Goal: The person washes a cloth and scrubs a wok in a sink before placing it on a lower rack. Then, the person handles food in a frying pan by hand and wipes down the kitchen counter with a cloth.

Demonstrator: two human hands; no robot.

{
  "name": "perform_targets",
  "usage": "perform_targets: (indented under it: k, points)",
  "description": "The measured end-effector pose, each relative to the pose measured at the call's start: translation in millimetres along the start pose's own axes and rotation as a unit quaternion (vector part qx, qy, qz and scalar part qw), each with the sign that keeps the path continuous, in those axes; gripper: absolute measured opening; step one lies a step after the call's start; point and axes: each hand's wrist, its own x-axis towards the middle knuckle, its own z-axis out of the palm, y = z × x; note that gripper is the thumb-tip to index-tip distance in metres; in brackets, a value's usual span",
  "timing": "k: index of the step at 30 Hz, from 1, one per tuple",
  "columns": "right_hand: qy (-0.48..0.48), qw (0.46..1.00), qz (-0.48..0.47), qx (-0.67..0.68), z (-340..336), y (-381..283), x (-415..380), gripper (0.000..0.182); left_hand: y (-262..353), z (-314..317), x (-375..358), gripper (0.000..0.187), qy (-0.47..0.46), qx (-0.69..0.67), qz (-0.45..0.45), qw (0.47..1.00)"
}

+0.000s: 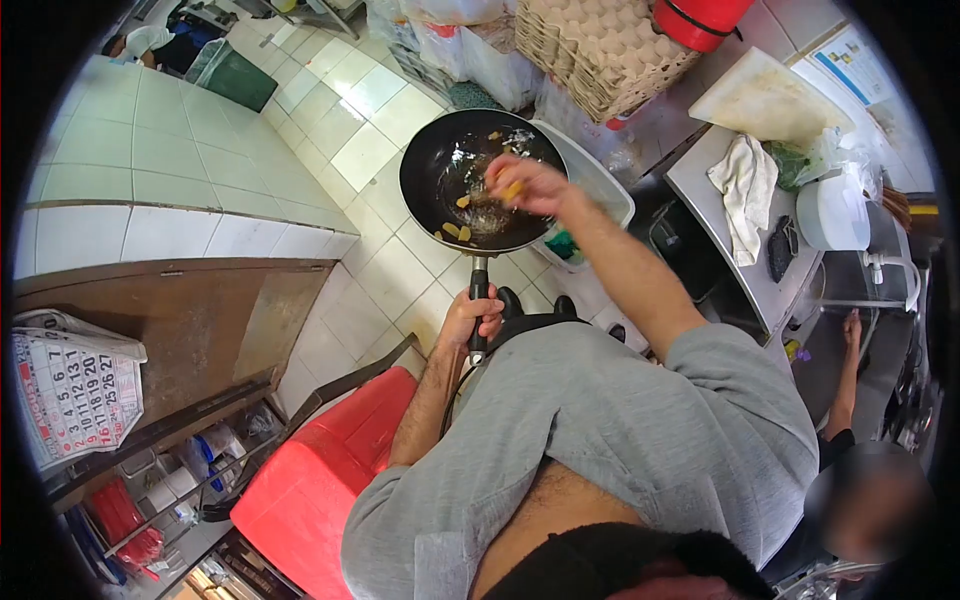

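My left hand (pixel 474 318) is wrapped round the black handle of a frying pan (pixel 425 170), holding it out in front of me above the tiled floor. Inside the dark pan lie several small yellow-brown pieces of food (pixel 457 232) and a shiny wet layer that looks like oil or water. Over the right half of the pan, my right hand (pixel 535 187) is closed, slightly blurred, with a yellow-brown piece of food (pixel 514 190) at its fingers. What else the fingers hold, if anything, is hidden.
A white plastic tub (pixel 610 175) stands beneath the pan's right side. Stacked egg trays (pixel 600 45) are behind it. At right is a counter (pixel 715 195) with a cloth (pixel 745 190). A red bin-like container (pixel 315 480) is at my left. Another person's arm (pixel 846 385) reaches into a sink.
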Motion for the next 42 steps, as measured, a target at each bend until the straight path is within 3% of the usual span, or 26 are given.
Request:
perform_targets:
  k: [4,6,7,8,9,10,12,14,16,18,20,22,24,26,28,30,31,32,34,35,39,42]
  points:
    - [0.168,0.973,-0.139,-0.078,-26.9,-55.9,-37.0,0.019,-2.2,-5.0,-5.8,0.023,0.007,0.001,0.005,1.0]
    - [0.251,0.95,-0.156,-0.097,-76.0,-61.1,-44.6,0.017,-3.2,-6.9,-9.4,0.023,0.013,0.001,0.008,1.0]
    - [0.249,0.951,-0.156,-0.099,-110.9,-53.0,-43.1,0.017,-2.6,-7.5,-9.9,0.024,0.015,0.004,0.011,1.0]
    - [0.328,0.873,-0.106,-0.346,-148.8,-39.7,-39.6,0.019,-2.3,-8.1,-10.1,0.024,0.015,0.003,0.013,1.0]
    - [0.384,0.728,-0.047,-0.566,-146.1,-36.3,-38.8,0.021,-3.1,-8.9,-11.4,0.024,0.015,0.004,0.011,1.0]
    - [0.381,0.729,-0.048,-0.567,-144.4,-34.8,-36.9,0.021,-3.6,-9.4,-11.9,0.024,0.016,0.004,0.008,1.0]
    - [0.449,0.446,-0.259,-0.73,-125.4,-24.5,-23.9,0.029,-5.7,-11.6,-13.6,0.024,0.016,-0.001,0.008,1.0]
    - [0.352,0.519,-0.294,-0.721,-89.7,-25.4,10.3,0.03,-9.4,-12.1,-15.1,0.023,0.017,-0.01,0.004,1.0]
    - [0.272,0.671,-0.169,-0.669,-38.4,-19.1,35.0,0.027,-7.6,-8.9,-15.9,0.023,0.012,-0.01,0.017,1.0]
    - [0.293,0.692,-0.105,-0.651,-21.7,7.9,62.1,0.033,-6.7,-7.6,-17.4,0.023,0.009,-0.021,0.018,1.0]
    - [0.248,0.722,-0.05,-0.643,-23.0,37.0,86.8,0.036,-7.5,-6.9,-18.0,0.023,0.007,-0.015,0.021,1.0]
    - [0.283,0.691,-0.042,-0.664,-23.9,81.8,110.1,0.036,-5.7,-6.3,-16.5,0.022,0.007,-0.014,0.021,1.0]
    - [0.226,0.658,-0.01,-0.719,16.6,97.6,97.1,0.034,-6.0,-6.2,-15.1,0.022,0.005,-0.014,0.018,1.0]
    - [0.031,0.599,-0.036,-0.8,47.4,99.2,77.7,0.035,-6.1,-6.2,-11.8,0.023,0.015,-0.012,0.024,1.0]
    - [0.034,0.63,-0.062,-0.773,54.9,106.7,74.5,0.036,-6.5,-7.0,-10.1,0.023,0.012,-0.016,0.025,0.999]
    - [0.041,0.804,0.012,-0.592,59.9,99.8,73.2,0.043,-7.3,-7.8,-8.0,0.023,0.009,-0.019,0.025,0.999]
    - [0.055,0.861,0.096,-0.497,70.1,91.5,65.9,0.048,-7.8,-8.4,-7.2,0.023,0.016,-0.017,0.026,0.999]
    - [0.058,0.861,0.095,-0.496,69.6,94.4,63.6,0.048,-7.9,-8.1,-5.8,0.023,0.023,-0.016,0.028,0.999]
    - [0.037,0.787,-0.038,-0.614,76.6,94.3,56.9,0.048,-4.9,-6.7,-4.5,0.023,0.014,-0.014,0.022,1.0]
    - [0.071,0.756,-0.056,-0.648,79.8,95.9,48.9,0.046,-2.8,-5.9,-2.9,0.023,0.006,-0.013,0.02,1.0]
    - [0.109,0.75,-0.095,-0.646,77.9,86.5,35.7,0.043,-3.6,-4.9,-1.2,0.023,0.026,0.005,0.01,1.0]
    - [0.167,0.877,-0.062,-0.447,61.4,61.2,30.9,0.035,-4.3,-5.3,0.2,0.023,0.015,-0.012,0.012,1.0]
